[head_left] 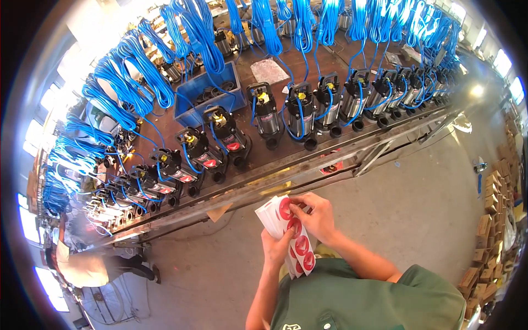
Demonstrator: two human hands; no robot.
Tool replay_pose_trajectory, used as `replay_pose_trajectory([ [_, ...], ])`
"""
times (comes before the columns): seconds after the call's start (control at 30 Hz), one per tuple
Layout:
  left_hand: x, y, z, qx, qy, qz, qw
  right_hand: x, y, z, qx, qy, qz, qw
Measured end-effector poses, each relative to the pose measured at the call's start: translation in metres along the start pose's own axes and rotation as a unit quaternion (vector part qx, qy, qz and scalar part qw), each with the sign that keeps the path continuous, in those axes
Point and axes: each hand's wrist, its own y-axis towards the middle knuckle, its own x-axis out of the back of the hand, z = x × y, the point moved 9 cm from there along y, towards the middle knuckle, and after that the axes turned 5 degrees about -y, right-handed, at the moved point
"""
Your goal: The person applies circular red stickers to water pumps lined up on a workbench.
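In front of my green shirt, my left hand (275, 249) holds a folded stack of white backing strips (270, 218) with round red stickers in a row. Its thumb presses on the face of the strip. My right hand (317, 216) pinches the edge of the top red sticker (285, 208) between thumb and fingers; whether that edge has lifted cannot be made out. Beyond my hands, submersible pumps with steel bodies and black handles line the bench. A pump (227, 136) left of centre bears a red sticker low on its body, while a pump (266, 113) beside it shows a small printed label.
The metal-edged bench (264, 167) runs across the view. Coiled blue cables (264, 29) hang above it. On it stands a blue plastic crate (194, 115) with dark round parts. Another person (86, 264) is at the far left. Stacked cardboard boxes (482, 247) line the right.
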Motion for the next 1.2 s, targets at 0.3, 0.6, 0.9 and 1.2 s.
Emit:
replay_pose_trajectory([
  [0.3, 0.038, 0.033, 0.097, 0.134, -0.097, -0.034, 0.986, -0.084, 0.010, -0.108, -0.154, 0.073, 0.091, 0.981],
  [0.6, 0.105, 0.113, 0.199, 0.018, -0.199, -0.205, 0.958, -0.132, 0.104, -0.193, -0.026, 0.062, 0.053, 0.996],
  [0.9, 0.077, 0.098, 0.277, 0.145, -0.312, -0.031, 0.938, -0.133, 0.276, -0.175, 0.203, 0.108, -0.087, 0.969],
  [1.2, 0.089, 0.081, 0.317, 0.235, -0.403, -0.040, 0.884, -0.135, 0.274, -0.171, 0.296, 0.027, -0.155, 0.942],
])
